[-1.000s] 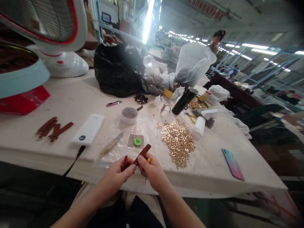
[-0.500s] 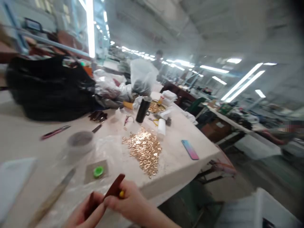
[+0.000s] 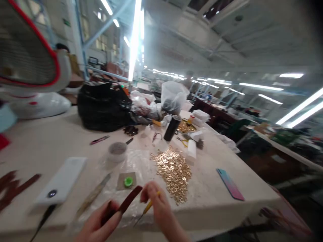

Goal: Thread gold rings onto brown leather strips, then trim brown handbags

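**Brown strip [image 3: 130,199] in the left grip [image 3: 102,220], yellow-handled tool [image 3: 148,205] in the right grip [image 3: 159,204]**

The brown strip is above the desk's near edge, pinched between left thumb and fingers, its far end angled up toward the right fingertips. Blur leaves it unclear whether those fingertips touch it. The right grip is closed around the yellow-handled tool, whose thin shaft slants down toward the left.

That shaft ends near the left thumb, so a careless turn of the right wrist could prick a finger or score the strip. A loose pinch might let the strip twist away. A sweep of the right forearm could scatter the gold-coloured rings [image 3: 174,174] heaped beside it.

Just beyond the strip, a green cap [image 3: 128,182] sits on a square plate [image 3: 120,182] over clear plastic sheeting [image 3: 143,161]. The pale desk [image 3: 207,188] also carries a phone [image 3: 230,185] on the right, a white power bank [image 3: 63,176] and more brown strips [image 3: 17,189] on the left. A black bag [image 3: 103,107] and a red-rimmed fan [image 3: 57,65] stand behind. Past them stretches a large workroom under rows of tube lights [image 3: 135,40].
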A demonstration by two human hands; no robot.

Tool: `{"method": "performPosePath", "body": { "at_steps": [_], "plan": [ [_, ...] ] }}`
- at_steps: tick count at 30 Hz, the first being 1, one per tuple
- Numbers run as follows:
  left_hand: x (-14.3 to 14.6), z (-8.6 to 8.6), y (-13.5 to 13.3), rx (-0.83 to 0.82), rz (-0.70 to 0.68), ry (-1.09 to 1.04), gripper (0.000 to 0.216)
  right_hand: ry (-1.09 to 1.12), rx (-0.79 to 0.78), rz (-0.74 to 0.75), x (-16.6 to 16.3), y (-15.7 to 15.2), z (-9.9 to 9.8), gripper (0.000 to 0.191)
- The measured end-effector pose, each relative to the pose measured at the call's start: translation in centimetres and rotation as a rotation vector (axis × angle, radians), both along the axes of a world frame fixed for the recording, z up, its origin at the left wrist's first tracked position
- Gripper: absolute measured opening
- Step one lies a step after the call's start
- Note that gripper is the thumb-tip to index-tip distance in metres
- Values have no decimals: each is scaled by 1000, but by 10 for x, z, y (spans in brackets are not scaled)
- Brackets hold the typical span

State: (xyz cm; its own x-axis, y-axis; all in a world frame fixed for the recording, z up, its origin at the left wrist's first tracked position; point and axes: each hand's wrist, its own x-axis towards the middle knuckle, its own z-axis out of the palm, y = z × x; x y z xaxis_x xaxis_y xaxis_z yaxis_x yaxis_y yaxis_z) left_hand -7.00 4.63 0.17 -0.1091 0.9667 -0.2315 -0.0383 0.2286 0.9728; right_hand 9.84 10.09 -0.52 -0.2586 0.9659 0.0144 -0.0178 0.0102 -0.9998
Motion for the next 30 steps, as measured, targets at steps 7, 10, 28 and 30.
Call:
{"method": "performPosePath", "body": {
  "at_steps": [7,10,28,30],
  "plan": [
    [-19,-27,0,-199,159,-249,32,54,-18,-125,-10,40,-16,43],
    [-17,-31,-1,-199,185,-300,32,-38,74,-155,-23,45,-28,40],
    [-8,-34,0,-242,269,-313,37,-169,146,-155,-29,55,-45,41],
    [-8,-34,0,-237,262,-298,35,-169,147,-144,-29,55,-45,41]
  ]
}}
